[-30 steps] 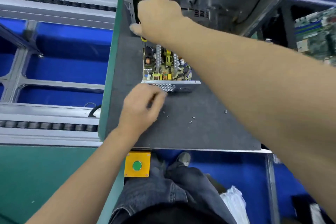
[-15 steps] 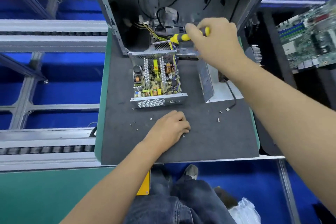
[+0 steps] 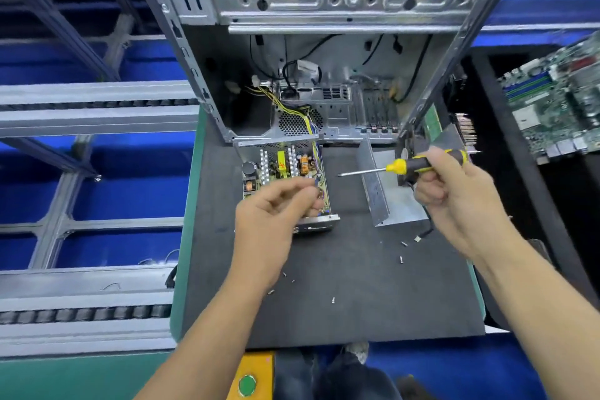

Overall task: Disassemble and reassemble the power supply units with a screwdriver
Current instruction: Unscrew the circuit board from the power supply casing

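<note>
The right hand grips a screwdriver by its black and yellow handle, fingers curled round it. The metal shaft points left from the grip, roughly level, with its tip in the air above the dark surface.

The left hand hovers over the near end of the open power supply, fingers curled with thumb and fingertips drawn together. Whether they pinch a screw cannot be told; the area is blurred.

The power supply lies on the surface directly beneath and beyond the left grip, its circuit board exposed. Yellow wires run from its far end into the computer case standing behind it.

A bent metal cover rests on the surface below the screwdriver shaft, between the two grips. Several loose screws lie scattered on the surface nearer the person than both grips.

A green circuit board lies well to the right of the right grip. A yellow box with a green button sits at the near edge.
</note>
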`<state>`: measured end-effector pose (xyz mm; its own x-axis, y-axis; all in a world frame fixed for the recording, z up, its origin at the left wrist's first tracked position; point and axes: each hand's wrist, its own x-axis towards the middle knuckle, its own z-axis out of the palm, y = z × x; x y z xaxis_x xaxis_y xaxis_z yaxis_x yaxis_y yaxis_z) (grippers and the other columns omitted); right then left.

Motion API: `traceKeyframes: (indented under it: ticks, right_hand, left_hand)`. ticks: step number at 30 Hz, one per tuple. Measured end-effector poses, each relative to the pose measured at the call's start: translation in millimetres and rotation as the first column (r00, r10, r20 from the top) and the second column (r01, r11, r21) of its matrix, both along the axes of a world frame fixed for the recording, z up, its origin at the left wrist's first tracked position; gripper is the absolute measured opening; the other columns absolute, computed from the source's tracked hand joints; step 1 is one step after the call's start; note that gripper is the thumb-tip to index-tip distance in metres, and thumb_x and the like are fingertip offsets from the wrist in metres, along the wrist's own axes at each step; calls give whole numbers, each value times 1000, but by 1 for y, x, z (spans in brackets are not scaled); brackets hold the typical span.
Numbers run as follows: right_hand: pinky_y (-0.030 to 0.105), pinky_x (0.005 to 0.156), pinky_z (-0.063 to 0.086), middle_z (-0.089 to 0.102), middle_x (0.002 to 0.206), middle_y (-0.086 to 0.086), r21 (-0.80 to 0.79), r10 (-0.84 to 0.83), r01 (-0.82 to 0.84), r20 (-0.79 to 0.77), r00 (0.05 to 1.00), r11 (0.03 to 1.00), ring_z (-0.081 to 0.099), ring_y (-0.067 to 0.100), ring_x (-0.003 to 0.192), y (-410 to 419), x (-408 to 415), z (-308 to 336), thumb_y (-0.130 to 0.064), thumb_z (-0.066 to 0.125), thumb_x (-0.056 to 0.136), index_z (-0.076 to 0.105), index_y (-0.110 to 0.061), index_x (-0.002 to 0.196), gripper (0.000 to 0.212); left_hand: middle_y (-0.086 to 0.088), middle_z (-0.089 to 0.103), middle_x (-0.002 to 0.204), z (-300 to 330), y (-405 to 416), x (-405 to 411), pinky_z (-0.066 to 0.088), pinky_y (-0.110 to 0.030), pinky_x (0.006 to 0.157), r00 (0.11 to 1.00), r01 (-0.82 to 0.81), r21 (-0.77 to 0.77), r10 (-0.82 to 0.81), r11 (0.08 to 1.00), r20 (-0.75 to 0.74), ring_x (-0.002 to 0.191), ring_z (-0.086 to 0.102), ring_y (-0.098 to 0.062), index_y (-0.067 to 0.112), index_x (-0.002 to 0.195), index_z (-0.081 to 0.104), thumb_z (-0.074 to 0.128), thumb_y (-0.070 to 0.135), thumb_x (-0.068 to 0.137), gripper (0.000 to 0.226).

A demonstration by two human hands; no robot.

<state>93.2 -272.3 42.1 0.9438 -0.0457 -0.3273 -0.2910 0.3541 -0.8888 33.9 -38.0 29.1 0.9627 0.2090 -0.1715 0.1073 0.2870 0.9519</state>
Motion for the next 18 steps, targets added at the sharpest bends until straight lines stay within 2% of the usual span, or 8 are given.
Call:
traceKeyframes:
  ticks: [5, 8, 12, 18]
  right_hand:
    - [20, 47, 34, 53, 62, 0, -35, -71, 68, -99, 993, 997, 38, 11, 46, 16, -7, -6, -37, 60, 92, 57, -12, 83, 26]
    - [22, 47, 32, 53, 61, 0, -33, -72, 69, -91, 993, 997, 38, 11, 46, 26, -5, -4, -34, 56, 95, 56, -12, 78, 28]
    - [21, 46, 32, 52, 61, -1, -3, -57, 57, -88, 994, 998, 38, 10, 46, 32, -3, -4, -29, 50, 102, 56, -11, 77, 31]
    - [25, 50, 27, 52, 61, 0, -14, -69, 68, -77, 995, 998, 37, 10, 47, 33, 1, -3, -26, 48, 103, 56, -11, 75, 33]
  left_hand:
    - [-11, 75, 81, -2, 4, 17, 57, -25, 72, 998, 6, -135, -14, 991, -61, 75, 72, -21, 18, 85, 80, 71, 8, 84, 14]
    - [-16, 76, 87, -5, -1, 19, 59, -26, 75, 997, 22, -209, -37, 978, -66, 85, 75, -28, 16, 85, 80, 75, 14, 76, 11]
    - [-12, 76, 83, -6, -7, 22, 59, -25, 75, 998, 25, -224, -36, 974, -45, 85, 76, -26, 19, 85, 80, 81, 25, 67, 19]
    - [-14, 76, 84, -6, -9, 26, 58, -23, 74, 1000, 1, -286, -10, 958, -28, 82, 75, -23, 17, 84, 80, 81, 19, 69, 16]
